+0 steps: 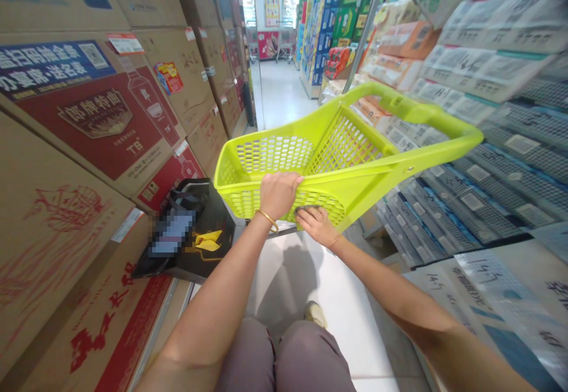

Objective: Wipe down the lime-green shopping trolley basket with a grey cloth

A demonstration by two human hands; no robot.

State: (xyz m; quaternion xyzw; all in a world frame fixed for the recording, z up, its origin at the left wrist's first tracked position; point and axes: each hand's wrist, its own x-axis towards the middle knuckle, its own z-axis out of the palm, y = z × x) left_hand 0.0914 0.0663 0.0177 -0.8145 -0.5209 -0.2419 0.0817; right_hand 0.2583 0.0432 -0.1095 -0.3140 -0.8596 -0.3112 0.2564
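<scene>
In the aisle, at the basket: all places below were taken from the lime-green basket [284, 161].

Basket position: it hung tipped in mid-air, straight ahead of the person's knees [284, 356], with its open mouth turned toward the camera.

Long axis: ran from the near rim at lower left up to the handle [417, 111] at upper right, slanting toward the blue-grey cartons [488, 167].

Left hand [278, 194]: sat on the near rim of the basket, fingers curled over the edge and closed on it; a thin gold bangle [267, 219] was on the wrist.

Right hand [316, 222]: lay just below and right of that rim, fingers pressed flat and together on a small dark cloth [306, 209] against the mesh wall.

Nearer hand: both touched the basket; the left carried it, the right lay against its outer side.

Direction from hands: the bulk of the basket lay forward and to the right of both hands.

Left of basket: a black bag [195, 232] with a yellow tag stood just beside it, against brown cardboard boxes [89, 143].

Below basket: pale floor tiles [310, 285] and one shoe [316, 314].
</scene>
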